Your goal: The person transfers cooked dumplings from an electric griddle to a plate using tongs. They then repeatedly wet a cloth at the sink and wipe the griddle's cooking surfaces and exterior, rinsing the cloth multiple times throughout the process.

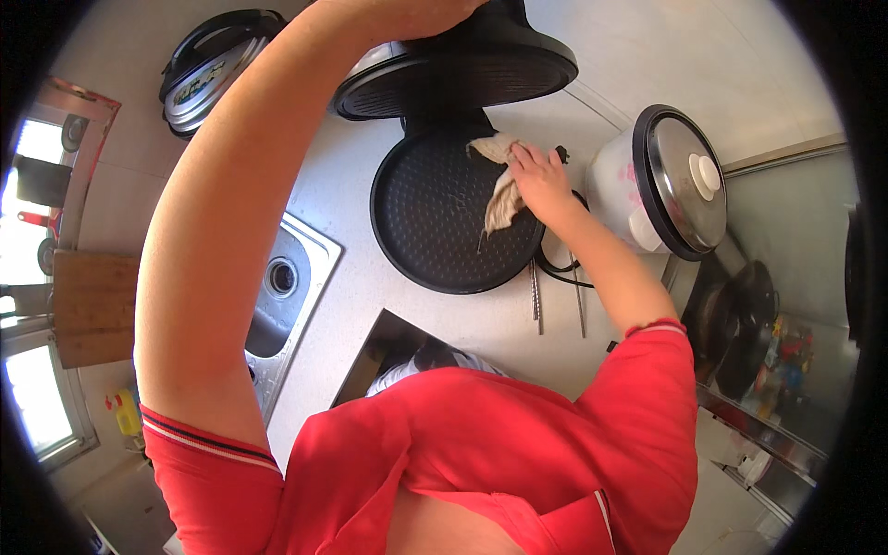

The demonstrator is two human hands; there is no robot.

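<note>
An electric griddle stands open on the counter, with its raised lid (458, 80) tilted over a round black lower plate (430, 215) that has a dimpled surface. My right hand (540, 177) holds a crumpled beige cloth (504, 201) against the right side of that plate, fingers spread over the fabric. At the upper edge of the picture, my left hand (433, 15) is at the top of the lid. Its fingers are cut off by the frame, so its grip is hidden.
A rice cooker (610, 187) with a steel lid stands right of the griddle. Metal chopsticks (535, 298) and a black cord (565, 281) lie near the plate. To the left are a steel sink (305, 243) and a pressure cooker (215, 76); a wok (746, 312) is far right.
</note>
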